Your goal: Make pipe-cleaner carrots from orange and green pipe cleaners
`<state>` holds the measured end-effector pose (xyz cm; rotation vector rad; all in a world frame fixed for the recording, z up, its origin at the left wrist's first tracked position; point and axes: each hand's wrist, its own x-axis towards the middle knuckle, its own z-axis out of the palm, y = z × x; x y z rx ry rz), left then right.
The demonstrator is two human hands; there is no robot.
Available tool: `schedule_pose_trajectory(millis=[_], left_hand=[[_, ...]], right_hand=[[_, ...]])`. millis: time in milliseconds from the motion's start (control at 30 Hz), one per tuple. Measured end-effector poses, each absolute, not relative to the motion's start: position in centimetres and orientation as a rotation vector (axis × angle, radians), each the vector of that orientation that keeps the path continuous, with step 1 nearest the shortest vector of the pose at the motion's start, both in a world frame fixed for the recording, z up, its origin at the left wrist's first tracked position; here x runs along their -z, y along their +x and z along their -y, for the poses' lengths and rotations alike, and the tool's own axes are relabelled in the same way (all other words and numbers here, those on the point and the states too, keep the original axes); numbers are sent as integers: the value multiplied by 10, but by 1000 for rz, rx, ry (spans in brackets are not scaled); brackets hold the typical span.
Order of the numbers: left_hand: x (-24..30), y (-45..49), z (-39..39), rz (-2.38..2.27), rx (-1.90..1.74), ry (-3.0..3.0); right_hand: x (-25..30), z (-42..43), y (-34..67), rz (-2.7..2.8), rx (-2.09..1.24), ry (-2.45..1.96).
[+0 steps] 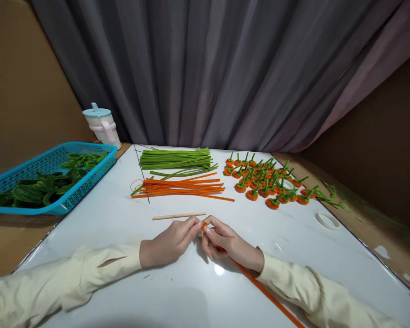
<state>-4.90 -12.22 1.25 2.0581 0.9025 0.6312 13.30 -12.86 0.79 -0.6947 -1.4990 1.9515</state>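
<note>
My left hand and my right hand meet over the near middle of the table. Their fingertips pinch the end of an orange pipe cleaner, which seems bent or coiled there; fingers hide most of that part. Its long tail passes under my right palm and slants down to the bottom edge. Just beyond my left hand lies a thin wooden stick. Farther back are a loose bundle of orange pipe cleaners and a thicker bundle of green pipe cleaners.
At the back right, several small orange fuzzy pumpkin-like pieces with green stems stand grouped. A white tape ring lies near the right edge. On the left, a blue basket holds green fuzzy leaves; a lidded cup stands behind.
</note>
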Motion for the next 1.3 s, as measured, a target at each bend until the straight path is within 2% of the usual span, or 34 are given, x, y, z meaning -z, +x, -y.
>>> schedule_pose_trajectory(millis=[367,700,967,1300], left_hand=[[-11,-49,115,-926,-684,2040],[-8,-43,69,-907,-737,2148],[-2,-48,69,-861,-809,2234],[-10,-49,71,-773,-854,2134]], right_hand=[[-6,123,132,1595,-1795,-776],[2,87,128,1589,-1613,-784],[2,80,132,1615,-1765,-690],[4,81,131,1558,-1788,-659]])
